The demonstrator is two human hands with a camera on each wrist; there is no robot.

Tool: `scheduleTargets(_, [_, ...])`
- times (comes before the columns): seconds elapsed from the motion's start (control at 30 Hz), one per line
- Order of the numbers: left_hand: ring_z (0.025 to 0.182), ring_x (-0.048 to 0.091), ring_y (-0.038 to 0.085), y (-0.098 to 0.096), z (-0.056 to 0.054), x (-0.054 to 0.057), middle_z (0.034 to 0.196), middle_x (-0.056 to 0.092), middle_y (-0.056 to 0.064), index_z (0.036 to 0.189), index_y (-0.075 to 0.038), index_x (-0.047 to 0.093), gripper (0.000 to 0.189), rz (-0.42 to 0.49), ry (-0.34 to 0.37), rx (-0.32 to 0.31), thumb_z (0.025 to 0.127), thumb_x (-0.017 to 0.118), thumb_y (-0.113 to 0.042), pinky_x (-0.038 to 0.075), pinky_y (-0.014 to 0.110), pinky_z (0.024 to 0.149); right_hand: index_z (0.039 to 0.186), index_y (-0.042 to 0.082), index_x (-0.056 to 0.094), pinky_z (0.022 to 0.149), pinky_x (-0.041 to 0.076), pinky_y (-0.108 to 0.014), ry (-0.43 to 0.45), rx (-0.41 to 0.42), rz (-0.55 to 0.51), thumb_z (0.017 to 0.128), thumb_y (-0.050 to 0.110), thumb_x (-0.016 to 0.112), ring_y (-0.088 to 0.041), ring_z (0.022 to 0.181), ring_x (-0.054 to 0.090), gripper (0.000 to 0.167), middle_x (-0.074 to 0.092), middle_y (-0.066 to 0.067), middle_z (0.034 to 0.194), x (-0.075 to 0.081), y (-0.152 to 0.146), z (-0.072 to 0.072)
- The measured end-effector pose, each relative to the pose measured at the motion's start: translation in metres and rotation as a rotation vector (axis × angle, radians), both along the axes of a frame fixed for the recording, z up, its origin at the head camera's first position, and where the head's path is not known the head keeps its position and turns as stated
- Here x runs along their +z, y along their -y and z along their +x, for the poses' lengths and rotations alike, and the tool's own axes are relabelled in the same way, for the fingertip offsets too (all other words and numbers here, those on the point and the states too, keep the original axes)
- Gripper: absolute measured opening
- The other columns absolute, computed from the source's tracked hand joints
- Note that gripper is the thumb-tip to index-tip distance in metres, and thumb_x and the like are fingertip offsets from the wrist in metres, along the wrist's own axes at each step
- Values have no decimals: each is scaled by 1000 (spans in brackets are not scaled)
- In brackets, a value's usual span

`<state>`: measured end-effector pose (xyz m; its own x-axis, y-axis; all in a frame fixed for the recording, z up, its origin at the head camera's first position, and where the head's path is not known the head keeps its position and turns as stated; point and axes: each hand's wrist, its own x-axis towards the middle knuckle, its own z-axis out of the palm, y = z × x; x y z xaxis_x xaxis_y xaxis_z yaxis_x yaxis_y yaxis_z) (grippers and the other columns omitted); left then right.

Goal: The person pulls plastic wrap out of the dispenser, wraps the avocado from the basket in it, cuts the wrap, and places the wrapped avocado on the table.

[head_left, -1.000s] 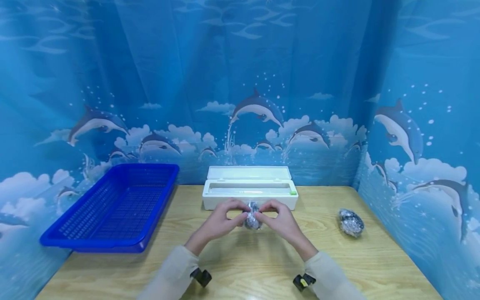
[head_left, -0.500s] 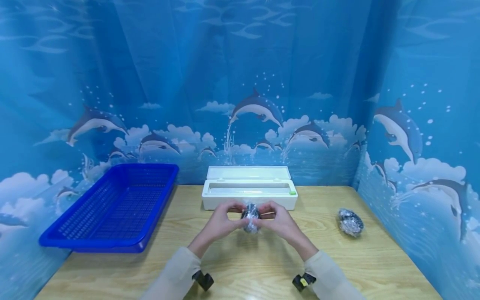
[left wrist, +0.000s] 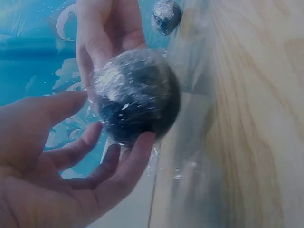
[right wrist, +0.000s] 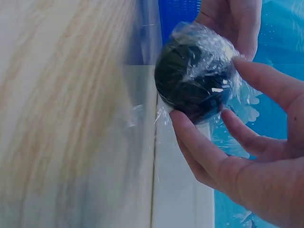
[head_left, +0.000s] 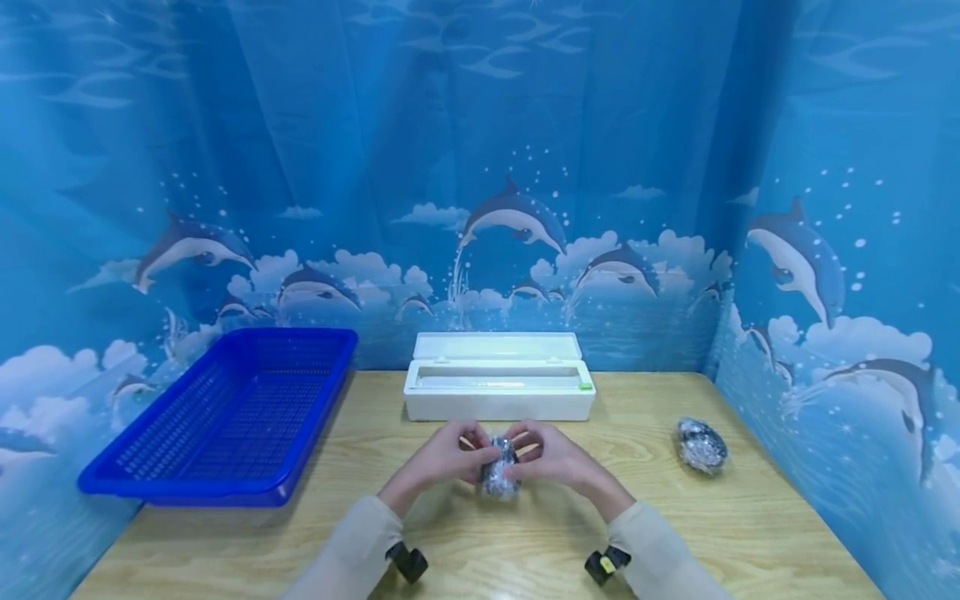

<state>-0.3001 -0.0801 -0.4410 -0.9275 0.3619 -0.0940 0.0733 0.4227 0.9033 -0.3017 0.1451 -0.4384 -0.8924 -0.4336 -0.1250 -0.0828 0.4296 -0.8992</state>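
Note:
A dark, round object in crinkled clear plastic wrap (head_left: 498, 480) is held between both hands, just in front of the white box. My left hand (head_left: 444, 457) grips its left side, thumb towards me and fingers behind. On the opposite side my right hand (head_left: 557, 457) holds it the same way, with bent fingers. In the left wrist view the wrapped ball (left wrist: 137, 97) shows glossy folds of film, the left fingertips at its lower edge. From the right wrist, the ball (right wrist: 194, 73) looks dark green to black, with film bunched towards the upper right.
The long white cling film box (head_left: 498, 406) stands lid-up at the table's back, a green piece at its right end. A blue plastic basket (head_left: 281, 492) is on the left. Another wrapped dark ball (head_left: 702, 446) lies on the right of the wooden table (head_left: 637, 475).
Both hands have come towards me with the wrapped ball, away from the white box. Their fingers have shifted from pinching at its top to holding its sides.

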Motion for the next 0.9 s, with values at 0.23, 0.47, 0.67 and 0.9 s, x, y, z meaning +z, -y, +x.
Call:
scheduleTargets(0.23, [81,66,22,-2,0,-8,95,62,11,89,-6,65,20,-41,31,21,94,76,-23,65,35,65,125,3,60,94,60,-41,51,30,-27,87,18,82,-25,107,67,47,64,-19,126,-8,-1,0])
scheduleTargets(0.47, [76,64,22,-3,-1,-11,96,60,11,98,-5,60,31,-79,43,101,92,79,-29,63,33,63,120,-6,56,79,62,-31,55,-78,-13,86,14,83,-21,91,66,47,64,-17,108,-10,4,2])
scheduleTargets(0.67, [72,61,21,-2,1,-11,89,63,8,98,-7,63,52,-257,101,154,88,75,-56,54,30,58,124,-9,58,78,65,-35,153,-116,41,88,19,83,-22,83,71,52,66,-17,105,-8,4,2])
scheduleTargets(0.9, [87,70,20,1,-8,-19,113,71,13,131,0,64,68,-175,131,-11,90,75,-53,63,33,73,136,-10,56,84,65,-35,195,44,62,89,20,81,-20,90,73,62,69,-18,118,-9,-4,-2])
